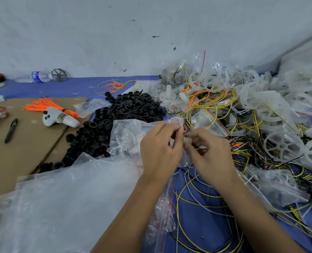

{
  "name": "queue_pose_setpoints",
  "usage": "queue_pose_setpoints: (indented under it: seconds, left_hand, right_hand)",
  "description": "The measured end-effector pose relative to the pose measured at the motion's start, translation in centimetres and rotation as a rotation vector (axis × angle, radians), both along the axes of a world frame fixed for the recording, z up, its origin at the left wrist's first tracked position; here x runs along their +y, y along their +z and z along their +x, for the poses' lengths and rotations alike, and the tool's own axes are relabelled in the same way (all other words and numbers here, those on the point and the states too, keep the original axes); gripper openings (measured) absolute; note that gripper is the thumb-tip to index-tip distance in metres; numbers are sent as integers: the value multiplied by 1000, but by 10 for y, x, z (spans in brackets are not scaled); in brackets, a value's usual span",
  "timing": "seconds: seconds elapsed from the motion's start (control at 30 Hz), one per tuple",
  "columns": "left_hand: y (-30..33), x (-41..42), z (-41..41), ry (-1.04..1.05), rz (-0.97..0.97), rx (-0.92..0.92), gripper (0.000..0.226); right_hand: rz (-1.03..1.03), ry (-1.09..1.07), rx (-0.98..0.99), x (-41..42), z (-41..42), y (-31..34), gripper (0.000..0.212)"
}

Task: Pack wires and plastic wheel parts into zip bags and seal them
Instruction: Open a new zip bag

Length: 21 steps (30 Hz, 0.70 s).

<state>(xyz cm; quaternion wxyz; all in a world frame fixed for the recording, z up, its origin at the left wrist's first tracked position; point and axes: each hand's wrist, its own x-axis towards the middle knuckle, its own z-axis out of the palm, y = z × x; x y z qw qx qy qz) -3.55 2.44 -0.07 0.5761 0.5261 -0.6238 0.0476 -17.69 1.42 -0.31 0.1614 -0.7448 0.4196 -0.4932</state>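
My left hand and my right hand meet over the blue table, both pinching the top edge of a small clear zip bag that holds white plastic pieces. The bag lies crumpled to the left of my hands. A heap of black plastic rings sits behind it. Yellow, black and orange wires tangle with translucent white wheels to the right. More yellow wires lie under my right forearm.
A large clear plastic sheet covers the near left. Brown cardboard holds a black pen, a white controller and orange ties. A water bottle and dark wheel lie by the wall.
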Motion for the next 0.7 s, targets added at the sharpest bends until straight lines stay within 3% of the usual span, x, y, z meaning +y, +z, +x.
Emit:
queue_pose_setpoints:
  seconds: [0.17,0.33,0.5,0.63,0.7]
  left_hand:
    - [-1,-2,1,32,-53,-1,8]
    - [-3,0,-7,-86,-123,-42,10]
    - [-5,4,-19,-184,-145,-45,11]
    - [-6,4,-21,-215,-151,-20,8]
    - [-6,3,-22,-222,-148,-12,8]
  right_hand:
    - [202,184,-207,1,4,-1,9]
    - [290,303,-259,-3,16,-2,19]
    - [327,340,-305,-5,26,-4,17]
    - [380,386,-365,-8,27,-3,41]
    - [408,415,-341,-8,28,-4,39]
